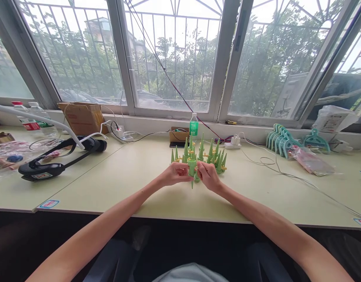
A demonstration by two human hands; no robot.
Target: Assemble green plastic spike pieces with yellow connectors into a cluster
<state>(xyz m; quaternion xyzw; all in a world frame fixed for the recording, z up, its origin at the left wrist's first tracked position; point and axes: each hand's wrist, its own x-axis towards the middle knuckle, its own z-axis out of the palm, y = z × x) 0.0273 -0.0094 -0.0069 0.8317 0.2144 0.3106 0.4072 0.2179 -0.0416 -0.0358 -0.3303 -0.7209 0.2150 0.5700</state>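
My left hand [177,174] is closed around a green plastic watering spike [192,168]. Its wide open collar faces up and its narrow tip points down, a little above the table. My right hand [209,176] pinches the side of the same spike. A small yellow part shows beside those fingers, but they hide most of it. Just behind both hands stand several more green watering spikes [211,152], points up, with yellow valves on their sides.
A green-labelled bottle [194,126] and a small cardboard box [179,135] stand behind the spikes. To the left lies a black headset [63,158]. Teal hangers [282,143], a plastic bag [312,160] and white cables [277,168] lie on the right.
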